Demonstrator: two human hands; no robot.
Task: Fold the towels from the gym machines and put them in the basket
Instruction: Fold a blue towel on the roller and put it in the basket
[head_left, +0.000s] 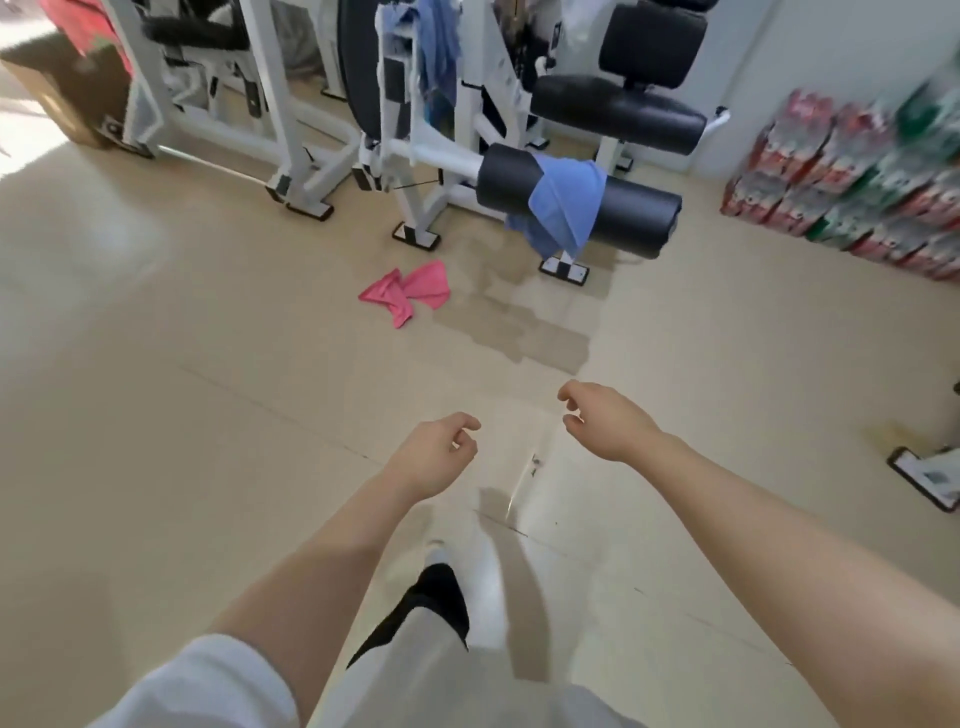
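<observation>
Low in the frame, the left hand (435, 453) and the right hand (605, 422) are held out with loosely curled fingers, holding nothing. Further up, a pink towel (408, 296) lies crumpled on the floor (208, 415); it is judged soft and light, best pinched at a corner. Beyond, a blue towel (563, 209) is draped over the black roller pad (631, 213). No basket is seen.

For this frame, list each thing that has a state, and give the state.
Left hand: loosely curled, holding nothing.
Right hand: loosely curled, holding nothing.
Pink towel: crumpled on the floor, unfolded.
Blue towel: draped over the black roller pad, unfolded.
Second blue towel: hanging on the machine frame, unfolded.
Basket: not in view.
</observation>
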